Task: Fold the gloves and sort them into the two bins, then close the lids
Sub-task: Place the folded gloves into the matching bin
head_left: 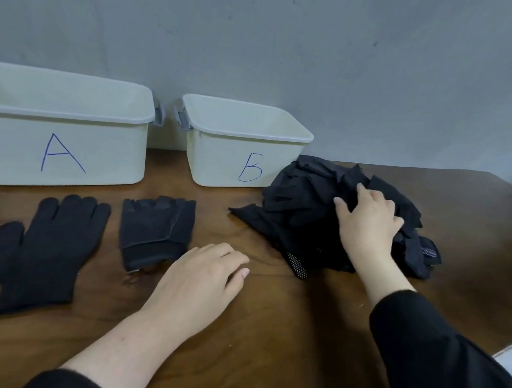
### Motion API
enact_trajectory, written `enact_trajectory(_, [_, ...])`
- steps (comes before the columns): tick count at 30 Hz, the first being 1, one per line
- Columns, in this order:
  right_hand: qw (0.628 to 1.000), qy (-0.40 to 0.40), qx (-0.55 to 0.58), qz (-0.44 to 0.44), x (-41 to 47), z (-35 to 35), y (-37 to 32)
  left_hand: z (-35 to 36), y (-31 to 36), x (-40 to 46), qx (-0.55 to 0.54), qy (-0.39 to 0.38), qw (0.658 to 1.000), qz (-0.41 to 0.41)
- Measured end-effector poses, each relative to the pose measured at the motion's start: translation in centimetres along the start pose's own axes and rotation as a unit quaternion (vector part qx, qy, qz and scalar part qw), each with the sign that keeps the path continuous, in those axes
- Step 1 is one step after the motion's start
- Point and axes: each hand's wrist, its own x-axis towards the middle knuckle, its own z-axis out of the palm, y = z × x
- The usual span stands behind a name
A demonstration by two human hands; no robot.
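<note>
- Fingers (345, 207) of the right hand (368, 218) spread flat on the glove pile (337, 214) beside bin B (244, 144), gripping nothing; left hand (203, 276) rests loosely curled on the table (266, 335).
- Tangled black gloves could come up several together.
- All look alike, so a knit glove (42, 251) or fingerless glove (155, 231) type might land in the wrong one of bin A (60, 131) and B.
- No lids in view.
</note>
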Motion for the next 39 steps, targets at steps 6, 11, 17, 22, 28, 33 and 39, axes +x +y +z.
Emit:
enact_trajectory(6, [0.982, 0.065, 0.178, 0.006, 0.8, -1.3, 0.0, -0.4, -0.5, 0.0, -0.007, 0.019, 1.000, -0.001])
enact_trajectory(11, [0.907, 0.064, 0.416, 0.002, -1.7, -6.0, -3.8, -1.2, -0.5, -0.2, -0.081, 0.083, 0.993, -0.029])
enact_trajectory(17, [0.734, -0.210, 0.641, 0.078, -6.1, -8.4, -9.7, -4.8, -0.6, -0.6, -0.336, 0.214, 0.908, -0.131])
enact_trajectory(22, [0.673, -0.413, 0.614, 0.025, -9.5, -5.4, -12.5, -6.8, -2.5, -1.4, -0.476, 0.157, 0.832, -0.237])
enact_trajectory(28, [0.685, -0.449, 0.573, 0.008, -10.8, -1.4, -12.5, -6.9, -3.4, -2.2, -0.473, 0.160, 0.815, -0.293])
enact_trajectory(33, [0.727, -0.455, 0.505, -0.092, -10.1, -0.2, -11.0, -6.3, -3.5, -2.0, -0.438, 0.145, 0.834, -0.304])
enact_trajectory(39, [0.835, -0.328, 0.421, -0.133, -10.3, 0.1, -11.2, -6.3, -3.2, -2.1, -0.421, 0.157, 0.842, -0.298])
